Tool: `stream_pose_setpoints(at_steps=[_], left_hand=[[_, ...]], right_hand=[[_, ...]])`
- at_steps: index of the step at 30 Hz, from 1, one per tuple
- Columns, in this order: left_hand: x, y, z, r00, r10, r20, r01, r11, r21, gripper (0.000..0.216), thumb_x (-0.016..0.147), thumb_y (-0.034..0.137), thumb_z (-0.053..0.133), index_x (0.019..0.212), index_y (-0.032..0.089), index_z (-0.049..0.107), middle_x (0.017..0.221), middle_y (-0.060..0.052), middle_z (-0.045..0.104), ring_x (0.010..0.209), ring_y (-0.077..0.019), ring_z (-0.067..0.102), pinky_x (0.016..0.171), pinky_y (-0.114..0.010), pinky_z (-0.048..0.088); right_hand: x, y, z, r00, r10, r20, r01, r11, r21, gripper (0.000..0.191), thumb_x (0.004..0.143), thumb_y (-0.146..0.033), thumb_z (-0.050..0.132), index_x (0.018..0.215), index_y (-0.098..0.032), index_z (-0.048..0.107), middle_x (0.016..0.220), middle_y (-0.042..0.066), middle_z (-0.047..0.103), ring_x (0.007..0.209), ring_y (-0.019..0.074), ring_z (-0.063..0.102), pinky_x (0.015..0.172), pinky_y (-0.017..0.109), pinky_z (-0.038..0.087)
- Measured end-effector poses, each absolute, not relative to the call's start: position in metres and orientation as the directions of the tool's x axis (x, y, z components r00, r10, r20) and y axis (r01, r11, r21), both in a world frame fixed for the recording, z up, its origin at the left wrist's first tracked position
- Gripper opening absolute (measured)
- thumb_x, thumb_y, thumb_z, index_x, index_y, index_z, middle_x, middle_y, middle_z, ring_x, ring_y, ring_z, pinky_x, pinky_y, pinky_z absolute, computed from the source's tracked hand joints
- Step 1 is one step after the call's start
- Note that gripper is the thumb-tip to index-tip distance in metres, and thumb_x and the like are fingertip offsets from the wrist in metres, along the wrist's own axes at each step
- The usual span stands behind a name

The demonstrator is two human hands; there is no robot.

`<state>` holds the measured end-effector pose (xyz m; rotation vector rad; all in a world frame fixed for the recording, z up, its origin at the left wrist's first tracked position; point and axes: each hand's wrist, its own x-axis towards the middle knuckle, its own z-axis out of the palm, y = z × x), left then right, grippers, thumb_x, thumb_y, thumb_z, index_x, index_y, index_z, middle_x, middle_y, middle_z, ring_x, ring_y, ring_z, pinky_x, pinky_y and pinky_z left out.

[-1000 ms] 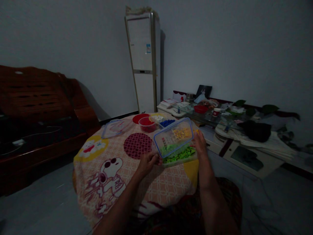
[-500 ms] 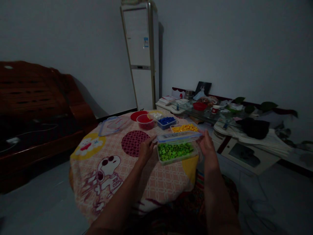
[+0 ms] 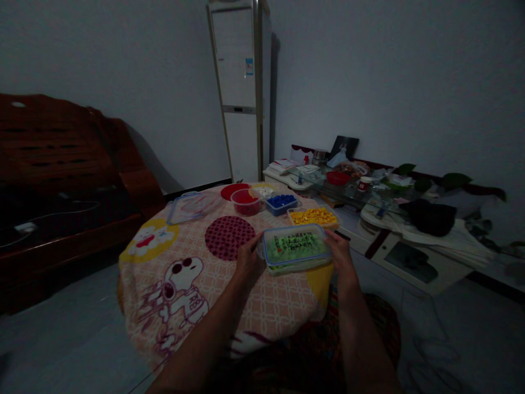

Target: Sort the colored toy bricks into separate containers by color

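A clear lid [image 3: 296, 244] with a blue rim and dark handwriting lies over the plastic box of green pieces [image 3: 301, 268] near the table's right edge. My left hand [image 3: 248, 258] grips the lid's left end, fingers closed at its edge. At the opposite end, my right hand [image 3: 339, 250] has its fingers closed on the lid's right edge. The green pieces show dimly through the lid. Whether the lid sits fully on the box all round, I cannot tell. Just behind is an uncovered box of yellow pieces [image 3: 314, 215].
Farther back stand a box of blue pieces [image 3: 281, 204] and a round tub of red pieces [image 3: 245, 203]. Clear lids [image 3: 191, 208] lie at the back left of the cloth-covered round table [image 3: 262, 306]. A cluttered glass-topped stand [image 3: 348, 191] is to the right.
Both hands have brought the lid down and toward me. Before, it was tilted above the box with the green pieces exposed; now it covers them.
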<state>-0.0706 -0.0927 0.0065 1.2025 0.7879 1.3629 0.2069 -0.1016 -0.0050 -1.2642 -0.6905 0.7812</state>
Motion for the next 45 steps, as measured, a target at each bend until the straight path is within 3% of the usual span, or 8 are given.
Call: stream_pose_setpoints(at_steps=[8,12,19,23,29,32,35,45], left_hand=[[-0.093,-0.092,-0.012,0.062,0.981,0.184,-0.298,-0.158,0.941,0.057,0.078,0.038,0.074,0.129,0.012,0.067,0.109,-0.013,0.076,0.092,-0.0247,0.072,0.081,-0.035,0.058],[-0.096,-0.083,-0.019,0.019,0.986,0.164,-0.298,-0.151,0.943,0.056,0.070,0.038,0.080,0.118,0.010,0.073,0.110,-0.016,0.075,0.100,-0.0285,0.070,0.085,-0.037,0.057],[-0.093,-0.075,-0.021,0.049,0.998,0.034,-0.499,-0.005,0.867,0.061,0.059,0.028,0.083,0.115,0.009,0.073,0.096,-0.015,0.078,0.084,-0.0265,0.073,0.079,-0.039,0.059],[-0.093,-0.075,-0.021,0.002,1.000,0.017,-0.526,-0.013,0.850,0.050,0.060,0.029,0.074,0.106,0.009,0.075,0.093,-0.015,0.078,0.083,-0.0257,0.074,0.076,-0.036,0.059],[-0.095,-0.069,-0.011,-0.043,0.999,0.010,-0.357,-0.025,0.934,0.051,0.066,0.040,0.074,0.105,0.008,0.075,0.095,-0.016,0.077,0.084,-0.0260,0.072,0.073,-0.035,0.057],[-0.094,-0.056,-0.005,0.001,0.997,0.074,-0.194,-0.073,0.978,0.050,0.062,0.039,0.080,0.103,0.011,0.076,0.101,-0.015,0.077,0.091,-0.0269,0.071,0.076,-0.034,0.056],[-0.093,-0.039,-0.004,0.067,0.995,0.078,-0.079,-0.073,0.994,0.044,0.060,0.037,0.081,0.097,0.012,0.078,0.094,-0.013,0.077,0.083,-0.0246,0.070,0.072,-0.032,0.055],[-0.092,-0.020,-0.005,0.136,0.988,0.071,-0.139,-0.052,0.989,0.045,0.060,0.037,0.081,0.098,0.012,0.078,0.079,-0.008,0.076,0.066,-0.0184,0.065,0.062,-0.028,0.050]], right_hand=[[0.189,-0.133,-0.021,0.615,0.786,0.063,-0.073,0.137,-0.988,0.056,0.058,-0.038,0.077,0.108,-0.014,0.076,0.106,0.011,0.077,0.096,0.0299,0.072,0.083,0.041,0.059],[0.186,-0.133,-0.022,0.648,0.759,0.056,-0.051,0.117,-0.992,0.057,0.059,-0.036,0.074,0.109,-0.011,0.075,0.106,0.013,0.076,0.096,0.0313,0.072,0.082,0.042,0.060],[0.182,-0.130,-0.024,0.660,0.744,0.106,0.055,0.093,-0.994,0.046,0.059,-0.033,0.071,0.100,-0.013,0.077,0.107,0.013,0.077,0.102,0.0314,0.071,0.090,0.043,0.057],[0.184,-0.134,-0.023,0.662,0.742,0.102,0.101,0.047,-0.994,0.043,0.057,-0.032,0.071,0.097,-0.015,0.078,0.104,0.011,0.078,0.100,0.0307,0.072,0.093,0.043,0.056],[0.186,-0.137,-0.017,0.655,0.749,0.096,0.162,-0.015,-0.987,0.038,0.058,-0.030,0.068,0.092,-0.016,0.079,0.097,0.010,0.079,0.094,0.0304,0.073,0.087,0.042,0.057],[0.187,-0.134,-0.015,0.656,0.749,0.096,0.186,-0.037,-0.982,0.036,0.058,-0.030,0.068,0.090,-0.017,0.079,0.094,0.009,0.079,0.091,0.0302,0.073,0.085,0.041,0.058],[0.189,-0.131,-0.014,0.644,0.759,0.093,0.206,-0.054,-0.977,0.037,0.057,-0.033,0.069,0.090,-0.017,0.080,0.091,0.009,0.079,0.089,0.0304,0.073,0.084,0.041,0.058],[0.193,-0.117,-0.022,0.667,0.735,0.123,0.154,0.025,-0.988,0.047,0.057,-0.037,0.071,0.097,-0.014,0.078,0.097,0.011,0.078,0.092,0.0303,0.073,0.084,0.040,0.057]])
